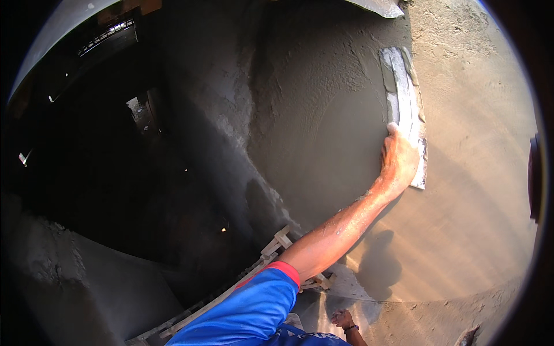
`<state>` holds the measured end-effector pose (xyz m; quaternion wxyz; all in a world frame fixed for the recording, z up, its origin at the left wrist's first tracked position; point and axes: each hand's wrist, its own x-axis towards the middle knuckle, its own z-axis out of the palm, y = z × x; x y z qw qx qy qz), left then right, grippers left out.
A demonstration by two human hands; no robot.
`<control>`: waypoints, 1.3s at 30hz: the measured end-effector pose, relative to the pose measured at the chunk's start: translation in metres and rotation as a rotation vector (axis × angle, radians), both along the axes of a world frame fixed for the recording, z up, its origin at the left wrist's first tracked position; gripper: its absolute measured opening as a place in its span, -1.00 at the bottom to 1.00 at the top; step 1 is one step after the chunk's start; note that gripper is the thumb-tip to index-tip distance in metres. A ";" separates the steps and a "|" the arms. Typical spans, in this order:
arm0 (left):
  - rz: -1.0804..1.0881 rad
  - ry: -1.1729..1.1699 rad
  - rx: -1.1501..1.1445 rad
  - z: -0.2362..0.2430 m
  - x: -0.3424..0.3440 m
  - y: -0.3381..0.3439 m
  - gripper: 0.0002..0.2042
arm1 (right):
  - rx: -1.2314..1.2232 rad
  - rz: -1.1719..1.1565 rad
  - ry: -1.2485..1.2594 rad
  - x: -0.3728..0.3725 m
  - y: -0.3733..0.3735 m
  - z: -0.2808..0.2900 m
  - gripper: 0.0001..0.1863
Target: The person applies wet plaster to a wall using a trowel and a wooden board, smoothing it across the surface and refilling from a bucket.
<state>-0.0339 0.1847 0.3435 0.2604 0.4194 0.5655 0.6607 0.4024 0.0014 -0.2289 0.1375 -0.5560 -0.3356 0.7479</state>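
My left arm, in a blue sleeve with a red cuff, reaches up and to the right across the view. My left hand [399, 158] is closed around the handle of a long, pale plastering trowel [407, 101], with wet grey mortar along its edges. The blade lies against the plastered wall [323, 138], at the line between a shaded face and a sunlit face [473, 173]. My fingers hide most of the handle. Low in the view, my right hand [343, 318], with a dark wristband, is loosely bent with fingers apart and nothing visible in it.
A dark opening [127, 190] with small bright spots lies to the left, past a rough plaster edge. Wooden slats [276, 245] run below my left arm. A sheet-like pale object [378, 7] shows at the top. Dark object [534, 179] at the right rim.
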 end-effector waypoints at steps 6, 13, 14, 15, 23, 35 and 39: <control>0.022 -0.030 0.433 -0.183 0.055 -0.044 -0.85 | -0.037 0.082 0.059 -0.059 0.002 0.028 -0.75; 0.487 -1.380 -0.108 -0.432 -0.079 -0.029 -0.56 | -0.194 -0.055 -0.094 -0.032 -0.056 0.038 -0.61; 0.562 -1.429 -0.123 -0.476 -0.109 -0.025 -0.52 | -0.133 0.114 -0.250 -0.031 -0.064 0.044 -0.68; 0.615 -1.442 -0.135 -0.511 -0.138 -0.022 -0.49 | -0.059 0.286 -0.399 -0.035 -0.062 0.045 -0.72; 0.367 -1.430 -0.217 -0.603 -0.209 0.050 -0.45 | -0.171 0.035 -0.353 0.072 -0.113 -0.028 -0.48; 0.517 -0.891 -0.177 -0.386 -0.208 0.054 -0.51 | -0.008 0.255 -0.229 0.013 -0.093 -0.019 -0.46; 0.589 -0.490 -0.013 -0.288 -0.219 0.064 -0.50 | 0.024 0.252 -0.275 0.042 -0.091 -0.069 -0.47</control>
